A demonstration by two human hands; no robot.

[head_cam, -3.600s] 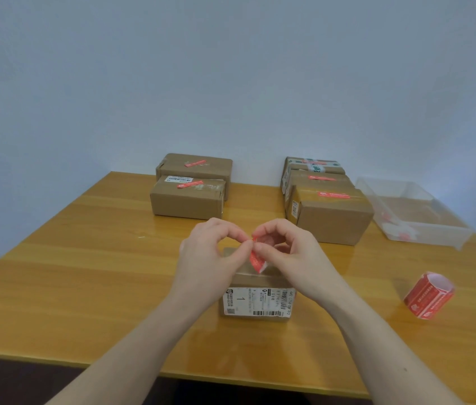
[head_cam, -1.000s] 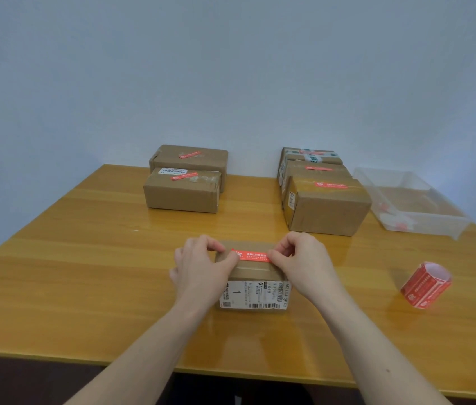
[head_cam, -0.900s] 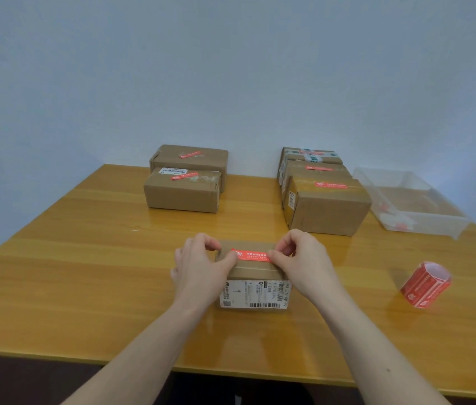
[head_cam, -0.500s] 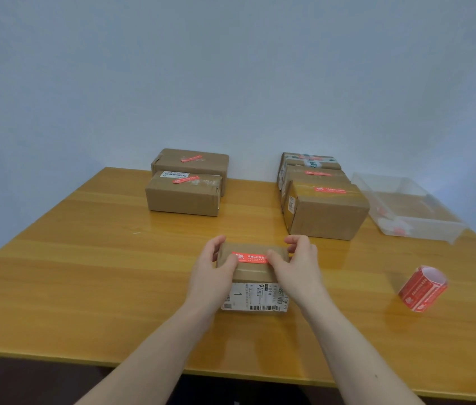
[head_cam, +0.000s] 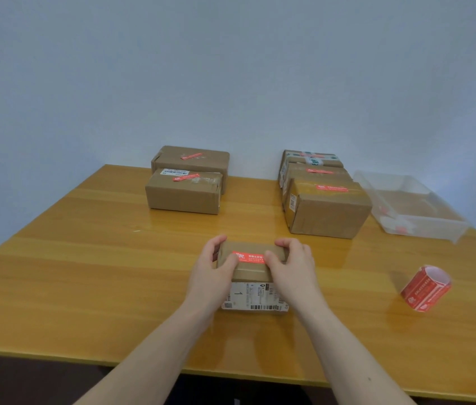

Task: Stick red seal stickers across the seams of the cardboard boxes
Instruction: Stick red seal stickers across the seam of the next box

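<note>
You face a wooden table (head_cam: 90, 276) that runs from the near edge back to a pale wall. At far right on it sits a clear plastic tray (head_cam: 423, 226), and just left of that a row of three sealed cardboard boxes (head_cam: 328, 213), each with a red strip on top. At far left stand two more sealed boxes (head_cam: 182, 197), one behind the other, also carrying red strips. Near the centre, the small cardboard box (head_cam: 252, 267) you are working on rests on the table, with a white shipping label (head_cam: 255, 296) on its near face. Your left hand (head_cam: 212, 274) grips its left end, fingers curled over the far edge and thumb on top; your right hand (head_cam: 290, 268) grips the right end the same way. Between your thumbs, the red seal sticker (head_cam: 248, 256) lies flat across the top of the box. To the right, well apart from your hands, the roll of red stickers (head_cam: 425, 288) lies on its side.
</note>
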